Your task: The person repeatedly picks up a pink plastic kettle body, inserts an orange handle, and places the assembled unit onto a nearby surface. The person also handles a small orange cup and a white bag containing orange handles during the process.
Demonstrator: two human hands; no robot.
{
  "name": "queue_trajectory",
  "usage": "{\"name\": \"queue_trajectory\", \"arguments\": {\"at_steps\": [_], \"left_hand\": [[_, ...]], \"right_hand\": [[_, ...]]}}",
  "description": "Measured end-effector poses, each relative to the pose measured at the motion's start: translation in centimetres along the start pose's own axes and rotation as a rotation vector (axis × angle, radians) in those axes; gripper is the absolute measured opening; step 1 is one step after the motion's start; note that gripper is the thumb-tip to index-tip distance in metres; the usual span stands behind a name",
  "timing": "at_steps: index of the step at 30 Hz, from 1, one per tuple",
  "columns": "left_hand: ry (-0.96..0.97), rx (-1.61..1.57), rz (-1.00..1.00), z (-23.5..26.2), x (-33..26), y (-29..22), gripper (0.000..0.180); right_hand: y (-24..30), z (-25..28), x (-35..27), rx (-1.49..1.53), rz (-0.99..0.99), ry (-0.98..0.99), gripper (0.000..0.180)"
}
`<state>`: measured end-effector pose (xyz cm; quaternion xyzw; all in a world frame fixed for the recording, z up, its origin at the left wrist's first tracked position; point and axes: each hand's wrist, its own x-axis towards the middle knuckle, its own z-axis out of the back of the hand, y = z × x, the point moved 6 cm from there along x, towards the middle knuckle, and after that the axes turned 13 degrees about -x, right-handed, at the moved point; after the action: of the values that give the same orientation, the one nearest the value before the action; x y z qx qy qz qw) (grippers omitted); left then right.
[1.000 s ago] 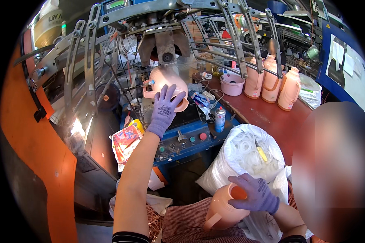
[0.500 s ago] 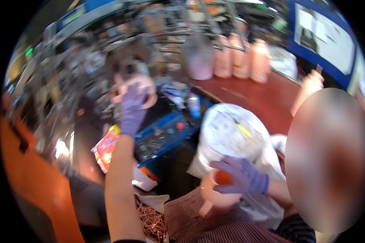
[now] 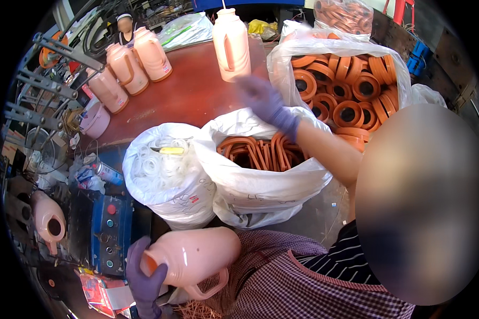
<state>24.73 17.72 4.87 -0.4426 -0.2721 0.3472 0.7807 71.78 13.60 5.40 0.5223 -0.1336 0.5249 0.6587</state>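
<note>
L grip pinches jug mouth; R grip we can't tell (blur), nr flask by bench edge, well off 3 others.

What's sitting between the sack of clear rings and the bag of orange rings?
An open white sack holding curved brown pieces; the head view shows it.

Workshop: control panel, bagged parts
</note>
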Motion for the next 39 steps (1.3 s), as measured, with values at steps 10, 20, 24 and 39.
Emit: {"name": "queue_trajectory", "arguments": {"at_steps": [10, 20, 24, 39], "left_hand": [[-0.384, -0.028, 0.195, 2.0, -8.0, 5.6, 0.102], [-0.523, -0.136, 0.288, 1.5, -16.1, 7.1, 0.094], [-0.699, -0.214, 0.285, 2.4, -19.3, 9.6, 0.085], [-1.700, -1.051, 0.205, -0.9, -41.0, 18.3, 0.050]], "right_hand": [[-41.1, 14.9, -6.8, -0.878, -0.719, 0.175, 0.086], [-26.1, 12.0, 6.6, -1.334, -0.131, 0.325, 0.061], [-2.3, 3.2, 8.3, -0.574, 0.490, 0.141, 0.045], [20.7, -13.1, -27.3, 0.633, 0.344, 1.872, 0.050]]}}
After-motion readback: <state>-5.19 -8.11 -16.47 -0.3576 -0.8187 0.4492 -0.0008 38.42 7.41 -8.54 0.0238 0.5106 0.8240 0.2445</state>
